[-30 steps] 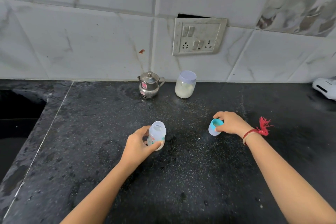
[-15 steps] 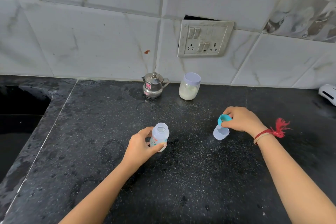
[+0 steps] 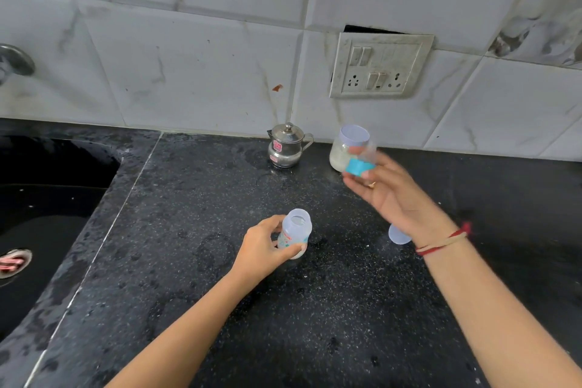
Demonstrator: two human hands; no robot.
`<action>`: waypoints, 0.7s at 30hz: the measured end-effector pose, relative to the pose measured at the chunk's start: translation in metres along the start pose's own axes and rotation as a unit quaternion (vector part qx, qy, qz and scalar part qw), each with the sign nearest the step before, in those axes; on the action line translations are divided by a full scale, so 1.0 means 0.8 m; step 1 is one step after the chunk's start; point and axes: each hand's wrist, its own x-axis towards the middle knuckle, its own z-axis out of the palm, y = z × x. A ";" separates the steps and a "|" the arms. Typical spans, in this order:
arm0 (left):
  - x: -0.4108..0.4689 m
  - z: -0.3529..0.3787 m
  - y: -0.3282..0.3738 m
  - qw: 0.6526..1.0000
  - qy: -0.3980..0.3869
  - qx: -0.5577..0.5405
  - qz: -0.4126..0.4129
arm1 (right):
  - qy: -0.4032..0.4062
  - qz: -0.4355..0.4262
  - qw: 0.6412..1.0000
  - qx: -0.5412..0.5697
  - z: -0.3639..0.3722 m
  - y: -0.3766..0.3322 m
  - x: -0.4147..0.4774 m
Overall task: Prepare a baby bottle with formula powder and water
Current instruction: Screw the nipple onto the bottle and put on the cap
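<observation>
A small clear baby bottle (image 3: pixel 295 231) with its mouth open stands on the black counter (image 3: pixel 220 309), and my left hand (image 3: pixel 263 250) grips its side. My right hand (image 3: pixel 390 192) is raised, palm up, holding the teal collar with the clear teat (image 3: pixel 360 162) at its fingertips. The bottle's translucent cap (image 3: pixel 399 235) lies on the counter, partly hidden under my right wrist. A jar of white powder (image 3: pixel 341 148) with a pale lid stands by the wall, just behind the raised collar.
A small steel lidded pot (image 3: pixel 286 149) stands by the wall left of the jar. A black sink (image 3: pixel 37 214) lies at the left with a tap (image 3: pixel 12 61) above it. A switch and socket plate (image 3: pixel 379 64) is on the tiled wall.
My right hand has lifted the teal collar and teat off the translucent cap and carried it up and back toward the jar. The cap stays on the counter. My left hand still holds the bottle.
</observation>
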 end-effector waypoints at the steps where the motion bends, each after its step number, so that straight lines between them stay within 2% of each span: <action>1: 0.000 0.000 0.000 1.000 0.001 0.002 0.001 | 0.001 0.017 1.000 0.021 0.010 0.017 0.005; 3: -0.001 0.000 0.001 1.000 0.003 0.004 0.005 | 0.022 0.046 0.999 0.001 0.029 0.049 0.013; 5: -0.001 0.000 0.002 1.000 0.005 0.007 0.006 | 0.056 0.035 0.989 -0.132 0.038 0.077 0.019; 8: -0.001 0.000 0.004 1.000 0.006 0.018 0.007 | 0.074 -0.035 0.924 -0.374 0.035 0.093 0.024; 11: 0.000 0.000 0.001 1.000 0.005 0.027 0.011 | 0.027 -0.056 0.868 -0.493 0.030 0.092 0.025; 14: 0.002 0.000 -0.002 0.999 0.002 0.031 0.012 | -0.016 -0.054 0.839 -0.541 0.032 0.085 0.026; 21: 0.003 0.002 -0.005 1.000 0.006 0.025 0.015 | -0.062 -0.031 0.805 -0.589 0.039 0.072 0.027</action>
